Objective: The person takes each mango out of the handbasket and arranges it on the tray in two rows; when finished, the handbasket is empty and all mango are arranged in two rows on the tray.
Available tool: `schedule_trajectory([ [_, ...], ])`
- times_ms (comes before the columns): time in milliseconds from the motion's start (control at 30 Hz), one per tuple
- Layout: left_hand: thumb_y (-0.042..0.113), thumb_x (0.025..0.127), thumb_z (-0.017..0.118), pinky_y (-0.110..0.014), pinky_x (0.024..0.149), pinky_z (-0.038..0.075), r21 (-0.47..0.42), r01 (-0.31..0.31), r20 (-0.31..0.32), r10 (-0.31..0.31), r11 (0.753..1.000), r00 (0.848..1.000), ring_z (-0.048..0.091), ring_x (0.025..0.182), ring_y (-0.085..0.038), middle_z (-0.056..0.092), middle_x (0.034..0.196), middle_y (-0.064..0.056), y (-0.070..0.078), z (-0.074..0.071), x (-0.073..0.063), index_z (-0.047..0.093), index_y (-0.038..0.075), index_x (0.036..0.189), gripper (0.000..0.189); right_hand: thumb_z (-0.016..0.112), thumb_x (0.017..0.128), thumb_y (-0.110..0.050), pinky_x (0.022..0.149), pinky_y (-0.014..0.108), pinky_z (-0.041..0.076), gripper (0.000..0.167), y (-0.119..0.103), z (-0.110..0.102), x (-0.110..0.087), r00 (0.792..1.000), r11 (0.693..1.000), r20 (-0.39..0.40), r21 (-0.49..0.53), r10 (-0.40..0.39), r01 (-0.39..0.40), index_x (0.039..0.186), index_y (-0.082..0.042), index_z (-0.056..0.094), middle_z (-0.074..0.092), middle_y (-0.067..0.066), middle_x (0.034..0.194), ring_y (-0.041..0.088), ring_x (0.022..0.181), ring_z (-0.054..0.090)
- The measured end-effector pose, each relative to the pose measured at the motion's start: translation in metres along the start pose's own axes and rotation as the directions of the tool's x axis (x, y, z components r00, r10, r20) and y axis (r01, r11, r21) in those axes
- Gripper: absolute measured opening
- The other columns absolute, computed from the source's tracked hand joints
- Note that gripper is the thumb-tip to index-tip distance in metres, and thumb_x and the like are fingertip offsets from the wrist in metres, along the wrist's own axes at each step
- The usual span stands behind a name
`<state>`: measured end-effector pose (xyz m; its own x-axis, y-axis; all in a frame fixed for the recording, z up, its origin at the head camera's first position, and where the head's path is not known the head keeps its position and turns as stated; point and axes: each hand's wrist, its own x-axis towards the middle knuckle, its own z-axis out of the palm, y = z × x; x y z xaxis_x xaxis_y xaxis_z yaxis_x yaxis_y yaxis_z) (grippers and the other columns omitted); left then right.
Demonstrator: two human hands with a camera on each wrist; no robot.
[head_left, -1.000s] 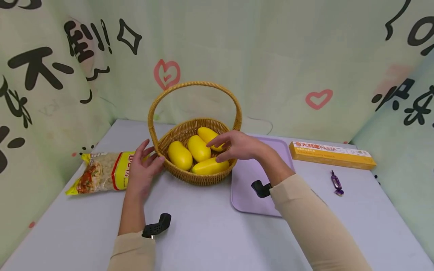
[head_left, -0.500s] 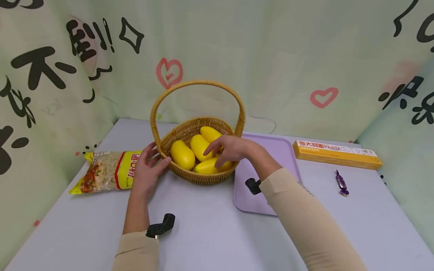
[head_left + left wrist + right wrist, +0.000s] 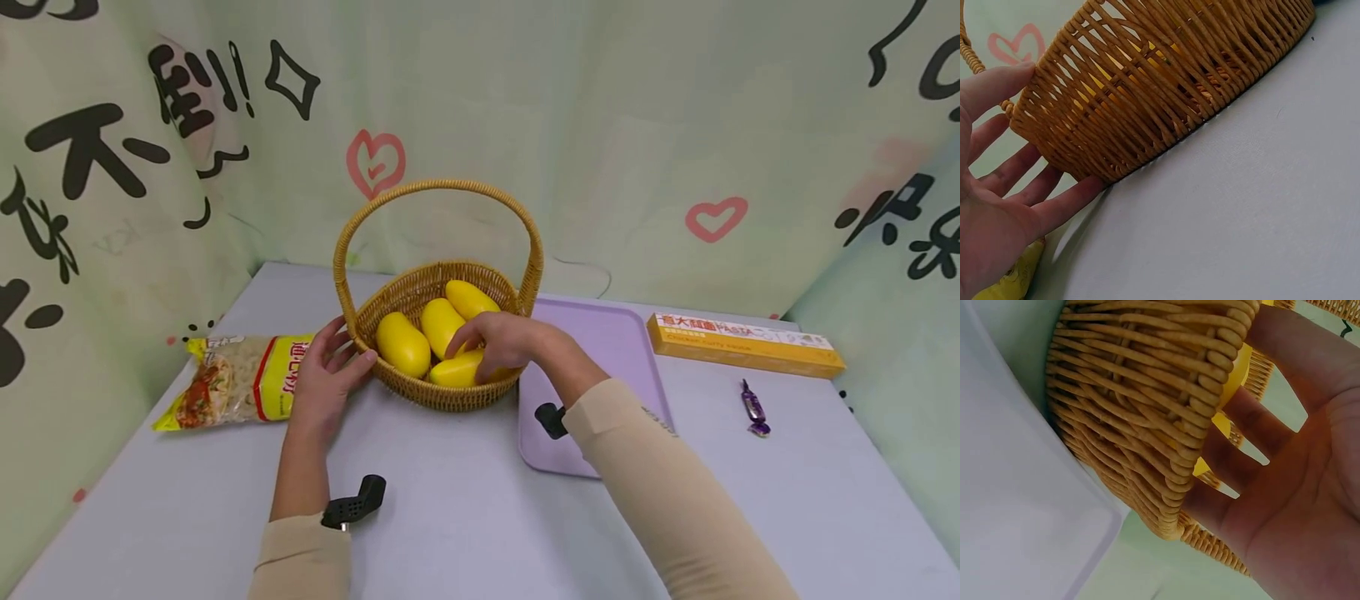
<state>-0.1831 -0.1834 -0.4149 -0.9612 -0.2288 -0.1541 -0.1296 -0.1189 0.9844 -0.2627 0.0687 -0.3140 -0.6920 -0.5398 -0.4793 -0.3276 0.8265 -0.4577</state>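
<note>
A woven wicker basket point(image 3: 450, 400) with a tall arched handle holds several yellow mangoes point(image 3: 402, 343), seen in the head view. My left hand point(image 3: 322, 383) rests against the basket's left side, with thumb at the rim and fingers fairly straight along the outer weave point(image 3: 1129, 100) in the left wrist view. Reaching over the right rim, my right hand point(image 3: 506, 337) has its thumb and fingers bent around the front mango point(image 3: 453, 373), which still lies in the basket. In the right wrist view the basket wall point(image 3: 1129, 394) hides the fingertips.
A purple tray point(image 3: 630, 358) lies just right of the basket, under my right forearm. Left of the basket is a bag of pasta point(image 3: 240, 383). A yellow pasta box point(image 3: 742, 346) and a purple-wrapped candy point(image 3: 754, 410) lie farther right. A curtain point(image 3: 615, 125) closes the back.
My right hand has come down and slightly left, from hovering over the mangoes to gripping the front one. My left hand stays at the basket's side. The view has shifted slightly.
</note>
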Motion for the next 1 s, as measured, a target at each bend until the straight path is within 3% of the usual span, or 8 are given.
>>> schedule_trajectory([
  [633,0.018,0.096,0.075,-0.029,0.107,0.053,0.024,0.029,-0.003,-0.029,0.999,1.0,0.04,0.151,-0.019,0.038,0.164,0.0,-0.001,0.001,-0.002,0.033,0.036,0.161,0.08,0.079,0.088,-0.014,0.106,0.044,0.05,0.047,0.005,-0.017,-0.019,0.99,0.995,-0.108,0.035,-0.091,0.095,0.13,-0.033,0.07,0.061,0.004,0.137,0.027,0.126,0.054],
  [1000,0.015,0.097,0.073,-0.029,0.107,0.053,0.014,0.029,-0.006,-0.029,0.999,1.0,0.039,0.151,-0.019,0.038,0.164,0.0,0.001,0.0,-0.003,0.032,0.037,0.162,0.08,0.078,0.09,-0.015,0.1,0.041,0.053,0.05,0.007,-0.027,-0.04,0.964,0.978,-0.214,0.1,-0.161,0.185,0.138,-0.023,0.067,0.061,0.008,0.14,0.029,0.122,0.057],
])
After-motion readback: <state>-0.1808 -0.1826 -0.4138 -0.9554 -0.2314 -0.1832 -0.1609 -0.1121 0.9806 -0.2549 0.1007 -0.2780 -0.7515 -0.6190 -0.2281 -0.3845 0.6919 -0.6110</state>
